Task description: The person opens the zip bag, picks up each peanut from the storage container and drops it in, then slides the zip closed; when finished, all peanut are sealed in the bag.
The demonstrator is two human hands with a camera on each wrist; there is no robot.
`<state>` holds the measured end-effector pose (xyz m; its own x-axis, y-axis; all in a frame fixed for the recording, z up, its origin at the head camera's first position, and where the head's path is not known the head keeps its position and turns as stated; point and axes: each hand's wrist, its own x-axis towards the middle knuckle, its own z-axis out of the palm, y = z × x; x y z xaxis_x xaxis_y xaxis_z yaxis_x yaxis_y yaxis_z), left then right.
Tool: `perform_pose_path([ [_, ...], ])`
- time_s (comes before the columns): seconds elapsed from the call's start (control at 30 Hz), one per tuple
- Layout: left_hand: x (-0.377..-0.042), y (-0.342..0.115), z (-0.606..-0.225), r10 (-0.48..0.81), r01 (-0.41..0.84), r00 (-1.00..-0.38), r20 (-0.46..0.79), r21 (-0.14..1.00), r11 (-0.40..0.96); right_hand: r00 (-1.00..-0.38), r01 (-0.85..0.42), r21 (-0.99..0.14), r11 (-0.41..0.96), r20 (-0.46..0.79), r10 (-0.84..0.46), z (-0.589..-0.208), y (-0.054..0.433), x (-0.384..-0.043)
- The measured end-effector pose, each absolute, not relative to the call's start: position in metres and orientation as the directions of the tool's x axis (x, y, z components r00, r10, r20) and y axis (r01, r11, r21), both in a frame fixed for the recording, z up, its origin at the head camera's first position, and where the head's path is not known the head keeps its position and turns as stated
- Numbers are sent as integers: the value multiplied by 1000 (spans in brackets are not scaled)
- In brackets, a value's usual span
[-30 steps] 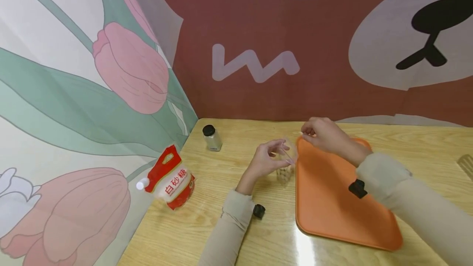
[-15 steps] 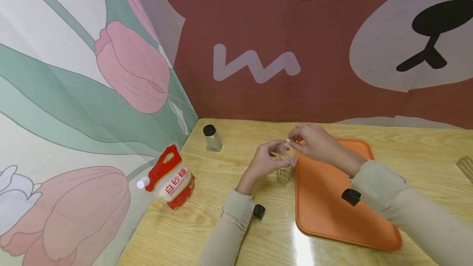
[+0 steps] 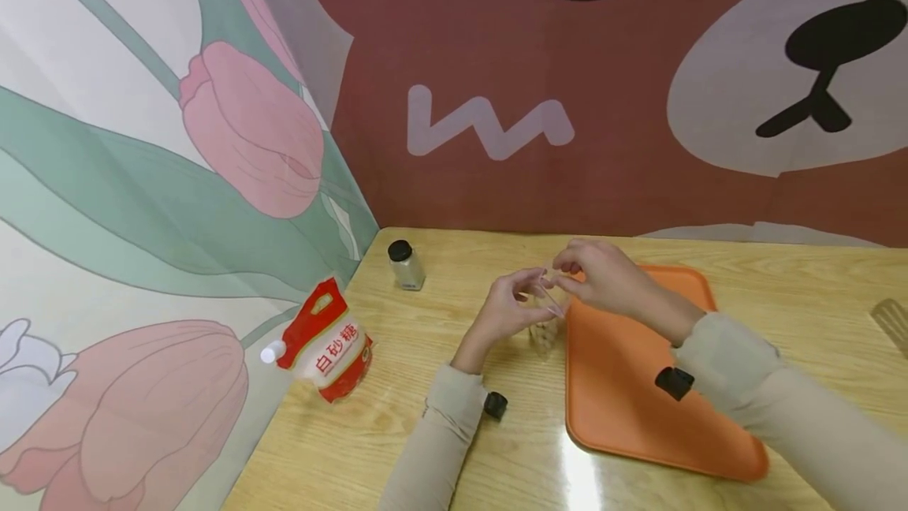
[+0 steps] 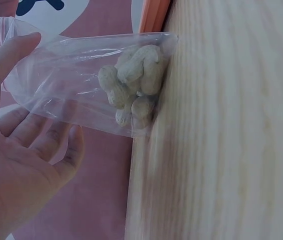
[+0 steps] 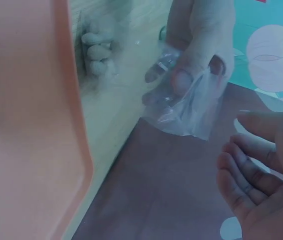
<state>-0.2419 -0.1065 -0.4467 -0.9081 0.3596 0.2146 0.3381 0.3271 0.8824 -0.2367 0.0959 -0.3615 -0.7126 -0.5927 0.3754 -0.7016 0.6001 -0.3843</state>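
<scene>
A clear plastic zip bag (image 4: 66, 65) stands upright with its bottom on the table. Several unshelled peanuts (image 4: 136, 75) lie in its lower part. My left hand (image 3: 505, 306) holds the bag by its mouth, thumb on one side and fingers on the other, keeping it spread. Just right of the mouth is my right hand (image 3: 606, 278), its fingertips close to the rim in the head view. In the right wrist view, the right fingers (image 5: 251, 172) are loosely bent, apart from the thumb, with nothing between them.
An orange tray (image 3: 638, 393) lies right of the bag, under the right forearm. To the left are a red and white sugar pouch (image 3: 333, 345) and a small black-lidded jar (image 3: 407, 268). A slotted turner (image 3: 892, 323) shows at the right edge. Printed cloths border the table.
My right hand came left from above the tray to the bag's mouth with a peanut in its fingertips. The peanut has left those fingers. My left hand stayed in place.
</scene>
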Motion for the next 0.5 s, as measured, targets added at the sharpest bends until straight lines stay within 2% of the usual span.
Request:
perform_pose_path([
  [0.2, -241, -105, -445, 322, 366, -909, 266, 878, 309, -775, -631, -429, 646, 378, -507, -371, 100, -215],
  [0.3, -242, -104, -445, 293, 394, -904, 312, 874, 284, -780, -624, -427, 654, 392, -489, -381, 99, -206],
  [0.5, -239, -98, -442, 230, 402, -909, 346, 872, 278, -811, -579, -496, 647, 436, -390, -384, 102, -198],
])
